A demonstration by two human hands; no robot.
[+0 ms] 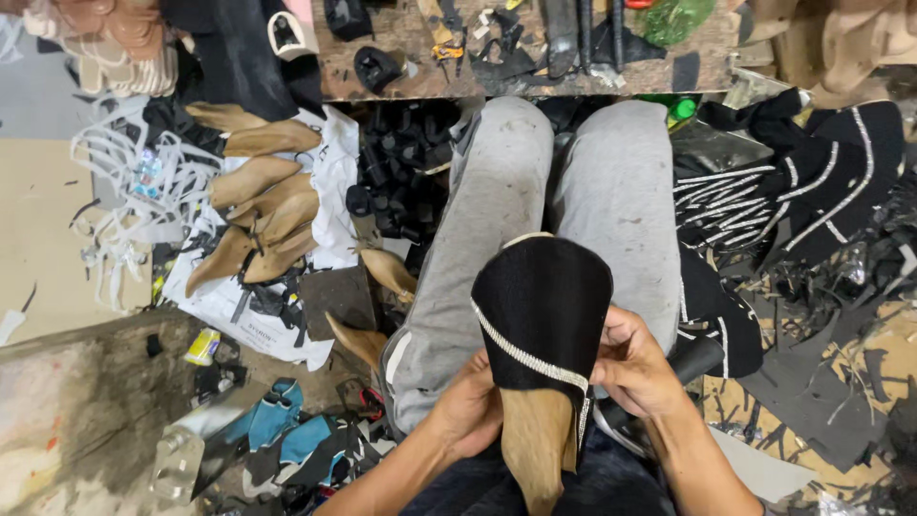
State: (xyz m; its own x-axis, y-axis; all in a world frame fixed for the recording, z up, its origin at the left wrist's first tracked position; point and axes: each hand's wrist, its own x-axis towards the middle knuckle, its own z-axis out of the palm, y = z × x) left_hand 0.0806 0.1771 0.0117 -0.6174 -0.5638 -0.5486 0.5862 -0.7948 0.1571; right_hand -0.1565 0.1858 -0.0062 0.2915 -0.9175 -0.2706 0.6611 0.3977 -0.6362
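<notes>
A black fabric shoe upper [540, 306] with a silver studded trim is stretched over a tan wooden shoe last [535, 444], held above my lap. My left hand [468, 411] grips the left side of the last and upper. My right hand [635, 368] holds the right side, fingers curled on the fabric edge. A black tool handle [693, 358] pokes out under my right hand; I cannot tell whether the hand holds it. My legs in grey trousers [497, 201] stretch away beneath.
Several tan wooden lasts [253, 205] lie on white sheets at left. Black uppers with silver trim [793, 191] pile at right. A wooden workbench [516, 48] with tools stands ahead. Black heels [401, 162] heap beside my left leg. Scraps litter the floor.
</notes>
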